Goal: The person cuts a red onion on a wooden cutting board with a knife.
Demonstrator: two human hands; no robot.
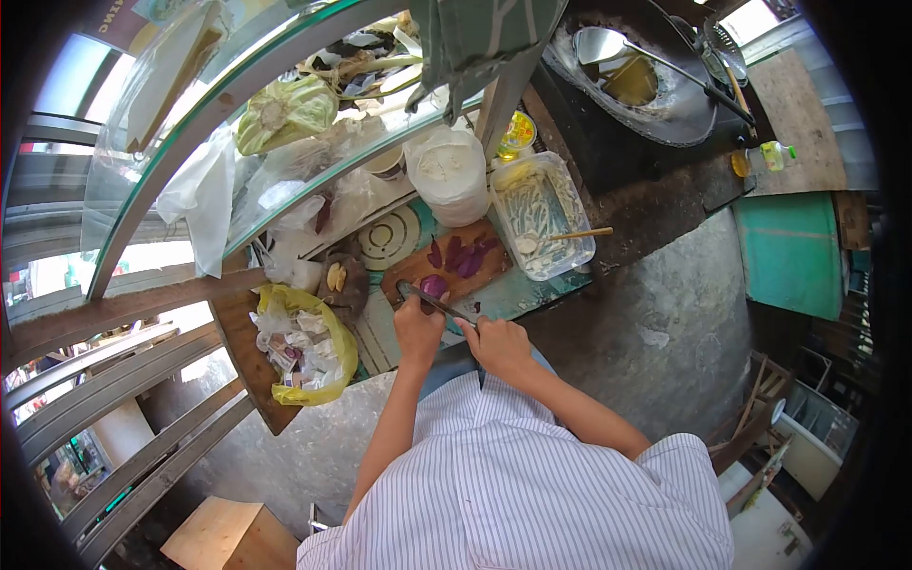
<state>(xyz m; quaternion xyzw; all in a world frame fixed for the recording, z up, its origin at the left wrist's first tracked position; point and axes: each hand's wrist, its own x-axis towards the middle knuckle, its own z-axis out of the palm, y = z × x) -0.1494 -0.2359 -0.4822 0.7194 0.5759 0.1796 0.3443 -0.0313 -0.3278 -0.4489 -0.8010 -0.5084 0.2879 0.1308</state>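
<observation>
A knife is in my right hand, its fingers wrapped around the handle. The blade points left across the near side of a purple onion. My left hand grips this onion at the near edge of the wooden cutting board, close to the blade; its fingertips are partly hidden. Beyond, cut purple onion pieces lie on the board.
Left of the board stands a yellow plastic bag of scraps. A white tub and a clear container with a wooden-handled utensil sit behind and to the right. A wok with a spatula is at the upper right.
</observation>
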